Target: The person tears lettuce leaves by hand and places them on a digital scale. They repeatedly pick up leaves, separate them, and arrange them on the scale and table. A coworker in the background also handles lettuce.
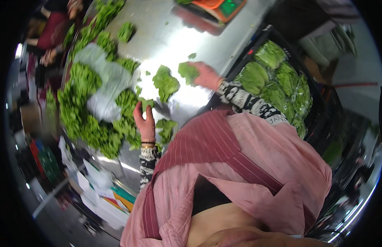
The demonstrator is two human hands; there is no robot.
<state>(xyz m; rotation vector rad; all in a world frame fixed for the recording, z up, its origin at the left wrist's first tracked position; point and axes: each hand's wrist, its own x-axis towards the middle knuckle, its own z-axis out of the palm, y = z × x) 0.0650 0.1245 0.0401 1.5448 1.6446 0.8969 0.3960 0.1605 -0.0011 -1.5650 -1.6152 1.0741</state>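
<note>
My right hand [206,75] grips a pale green lettuce leaf [188,73] above the metal table [206,46]. Between the thumb and fingers of my left hand [145,123] is a smaller piece of lettuce leaf [147,103], close to the pile's right side. A loose lettuce head [165,82] lies on the table between my two hands. Another leafy piece [166,129] rests near the apron, right of my left wrist. The pile of leafy lettuce [83,80] spreads along the table's left side, with clear plastic bags [109,74] lying on it.
A black crate [320,102] at my right holds several plastic-wrapped lettuces [271,75]. An orange scale [220,9] with a lit display stands at the table's far end. A single lettuce head [125,32] lies farther up. Another person's hands [50,55] show beyond the left edge.
</note>
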